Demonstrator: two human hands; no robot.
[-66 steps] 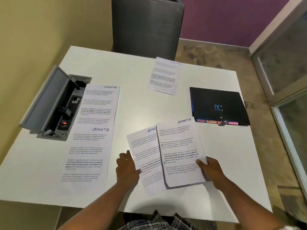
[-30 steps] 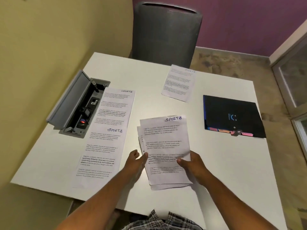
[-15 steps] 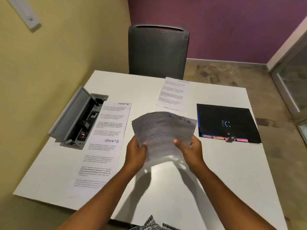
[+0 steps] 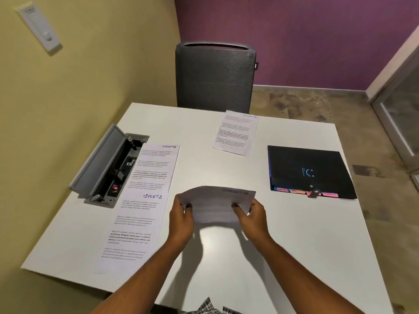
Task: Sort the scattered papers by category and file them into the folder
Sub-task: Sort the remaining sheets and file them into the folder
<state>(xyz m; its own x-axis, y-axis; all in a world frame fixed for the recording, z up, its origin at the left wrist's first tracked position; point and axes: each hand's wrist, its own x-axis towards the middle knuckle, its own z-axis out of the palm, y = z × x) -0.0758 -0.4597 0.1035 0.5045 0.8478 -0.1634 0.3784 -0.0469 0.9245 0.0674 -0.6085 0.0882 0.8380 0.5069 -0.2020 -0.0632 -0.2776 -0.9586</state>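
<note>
White worktop [image 4: 283, 257] below, both hands, left [image 4: 181, 219] and right [image 4: 254, 217], pinch my paper stack [image 4: 215, 206]; I should tap its edges even.

Single head view only, no second view to share with. Looks forward and down from near edge of table [image 4: 294, 257], wide angle. Forearms enter from bottom of frame, hands close at centre. Chair [image 4: 215, 78] upper centre, walls and floor across top and right.

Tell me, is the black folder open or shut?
Shut. The black folder lies flat on the table, cover down, with only its coloured tabs poking out.
</note>
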